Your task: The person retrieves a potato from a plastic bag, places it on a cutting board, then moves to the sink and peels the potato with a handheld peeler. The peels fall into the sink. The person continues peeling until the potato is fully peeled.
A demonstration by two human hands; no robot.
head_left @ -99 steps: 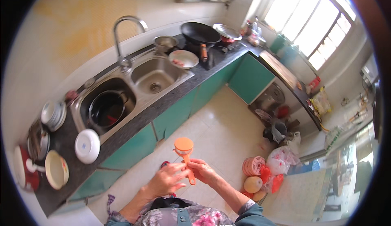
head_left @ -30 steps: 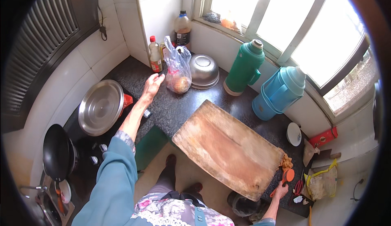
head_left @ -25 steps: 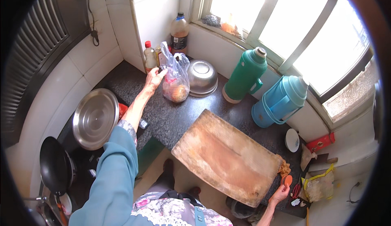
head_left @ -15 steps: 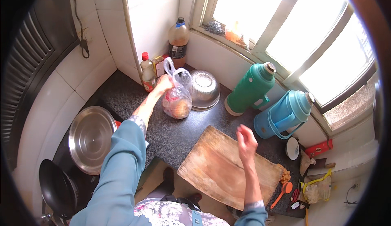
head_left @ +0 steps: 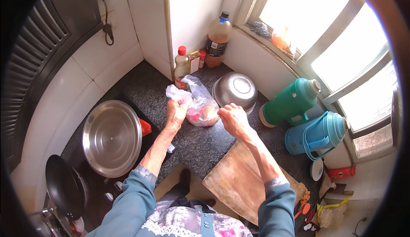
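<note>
A thin clear plastic bag [head_left: 197, 95] with pinkish print sits on the dark counter, holding something rounded and tan-orange that I cannot identify. My left hand [head_left: 176, 115] is closed round the bag's gathered upper part on its left side. At the bag's right side is my right hand [head_left: 236, 121], fingers curled and tips pinched together; what lies between them is too small to make out. Just behind that hand rests an upturned metal bowl [head_left: 235, 90]. The wooden cutting board [head_left: 239, 175] lies under my right forearm.
Behind the bag stand a red-capped bottle [head_left: 182, 66] and a large plastic bottle [head_left: 218, 40]. Green [head_left: 290, 101] and blue [head_left: 316, 134] thermos flasks line the window side. A steel lid [head_left: 112, 139] and a black pan [head_left: 64, 186] are at left. An orange peeler-like tool [head_left: 303, 208] lies at far right.
My right hand has moved from above the cutting board to the bag's right side and closed its fingers. My left hand still grips the bag, now pulled leftward at the top. The view has shifted.
</note>
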